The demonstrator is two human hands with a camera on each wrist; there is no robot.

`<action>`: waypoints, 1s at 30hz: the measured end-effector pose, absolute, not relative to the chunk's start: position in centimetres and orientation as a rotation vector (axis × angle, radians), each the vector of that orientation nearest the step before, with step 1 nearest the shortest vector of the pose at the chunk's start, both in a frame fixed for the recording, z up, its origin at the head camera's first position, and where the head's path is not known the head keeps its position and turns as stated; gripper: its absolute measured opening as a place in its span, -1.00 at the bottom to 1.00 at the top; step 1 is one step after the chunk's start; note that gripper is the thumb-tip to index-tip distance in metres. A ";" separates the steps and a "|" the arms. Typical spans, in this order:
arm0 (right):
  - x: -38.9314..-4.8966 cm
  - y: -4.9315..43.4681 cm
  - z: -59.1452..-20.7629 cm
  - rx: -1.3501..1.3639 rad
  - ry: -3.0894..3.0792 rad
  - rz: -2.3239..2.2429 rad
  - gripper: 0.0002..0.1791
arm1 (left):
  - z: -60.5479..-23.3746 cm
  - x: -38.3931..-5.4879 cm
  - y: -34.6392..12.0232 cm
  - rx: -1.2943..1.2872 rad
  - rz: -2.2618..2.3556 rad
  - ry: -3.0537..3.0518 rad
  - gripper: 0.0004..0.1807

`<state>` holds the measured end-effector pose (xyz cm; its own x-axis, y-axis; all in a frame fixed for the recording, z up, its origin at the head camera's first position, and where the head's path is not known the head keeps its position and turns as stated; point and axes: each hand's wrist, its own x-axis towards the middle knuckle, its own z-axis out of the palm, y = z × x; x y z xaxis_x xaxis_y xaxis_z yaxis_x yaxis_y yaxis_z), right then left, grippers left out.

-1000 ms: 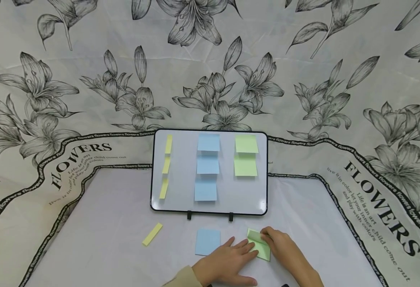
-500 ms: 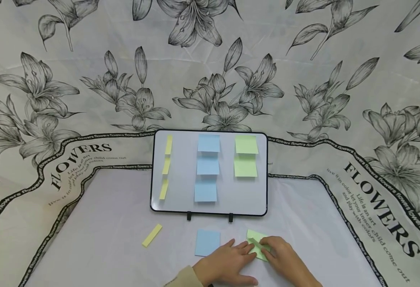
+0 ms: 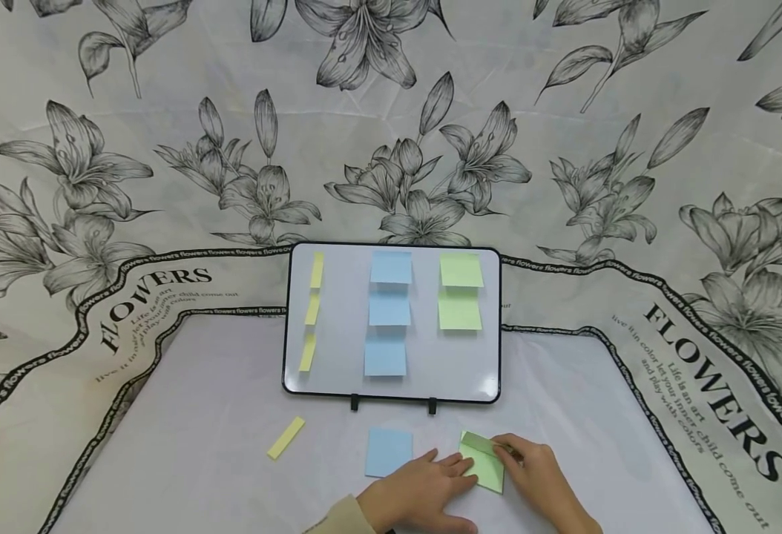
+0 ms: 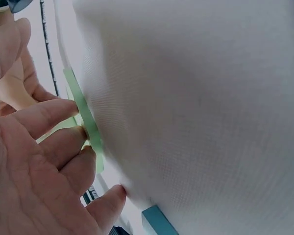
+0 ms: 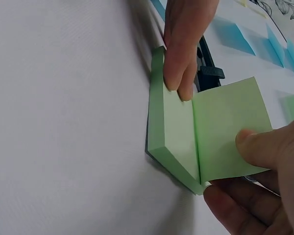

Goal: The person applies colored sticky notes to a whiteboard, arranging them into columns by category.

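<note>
A green sticky note pad (image 3: 487, 475) lies on the white cloth in front of the whiteboard. My left hand (image 3: 421, 486) rests flat beside it, its straight fingertips pressing on the pad's left part. In the right wrist view, two of those fingers (image 5: 181, 58) press down on the pad near its bound edge. My right hand (image 3: 538, 478) pinches the top sheet (image 5: 228, 127) between thumb and fingers. That sheet stands folded up from the pad, joined along its far edge. From the left wrist view, the pad's green side (image 4: 88, 122) shows past my left fingertips.
Behind the hands stands a whiteboard (image 3: 454, 363) on black feet. It bears three yellow strips (image 3: 316, 271), three blue notes (image 3: 391, 267) and two green notes (image 3: 461, 271) in columns. A blue pad (image 3: 389, 452) and a yellow strip pad (image 3: 286, 437) lie in front.
My right hand first folds the sheet down toward me, then shifts back right and away, and the sheet stands up from the pad again. My left hand stays on the pad.
</note>
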<state>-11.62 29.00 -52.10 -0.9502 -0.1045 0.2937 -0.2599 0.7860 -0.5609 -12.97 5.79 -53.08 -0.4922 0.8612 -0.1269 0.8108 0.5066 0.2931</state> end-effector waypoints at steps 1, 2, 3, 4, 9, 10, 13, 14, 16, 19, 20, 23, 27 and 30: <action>-11.8 29.1 -52.1 0.274 -2.732 0.914 -0.88 | -53.0 -13.0 5.8 1.418 0.280 2.494 -0.22; -11.9 29.2 -52.2 0.268 -2.734 0.919 -0.88 | -53.0 -13.0 5.7 1.422 0.275 2.497 -0.22; -12.1 29.3 -52.2 0.266 -2.735 0.923 -0.90 | -52.9 -13.0 5.7 1.423 0.275 2.498 -0.22; -12.2 29.4 -52.3 0.265 -2.738 0.923 -0.91 | -52.8 -12.9 5.7 1.423 0.278 2.495 -0.23; -13.0 29.8 -52.1 0.291 -2.733 0.904 -0.96 | -52.2 -13.0 5.4 1.427 0.302 2.471 -0.25; -13.2 29.8 -52.0 0.297 -2.732 0.896 -0.96 | -52.2 -13.1 5.4 1.427 0.305 2.464 -0.25; -13.7 30.1 -51.7 0.313 -2.736 0.887 -0.94 | -52.2 -13.2 5.4 1.417 0.308 2.443 -0.26; -13.8 30.2 -51.5 0.318 -2.738 0.893 -0.93 | -52.1 -13.3 5.4 1.413 0.309 2.440 -0.27; -14.2 30.4 -51.2 0.328 -2.744 0.896 -0.91 | -52.1 -13.3 5.4 1.408 0.309 2.435 -0.28; -14.9 30.6 -50.8 0.351 -2.739 0.895 -0.90 | -51.9 -13.3 5.3 1.413 0.298 2.447 -0.28; -15.2 30.7 -50.7 0.363 -2.729 0.892 -0.89 | -51.8 -13.2 5.3 1.414 0.294 2.452 -0.27; -15.8 30.9 -50.5 0.403 -2.696 0.874 -0.87 | -51.7 -13.1 5.3 1.425 0.279 2.465 -0.27; -16.5 31.0 -50.2 0.430 -2.678 0.856 -0.87 | -51.8 -13.1 5.3 1.433 0.275 2.468 -0.28; -16.9 31.2 -49.9 0.442 -2.689 0.853 -0.90 | -52.0 -13.2 5.3 1.440 0.273 2.473 -0.28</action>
<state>-16.86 31.21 -49.91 -0.9123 -0.2013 0.3566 -0.3701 0.7781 -0.5076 -13.17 5.35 -52.03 -0.4714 0.8717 -0.1337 0.8216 0.4892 0.2928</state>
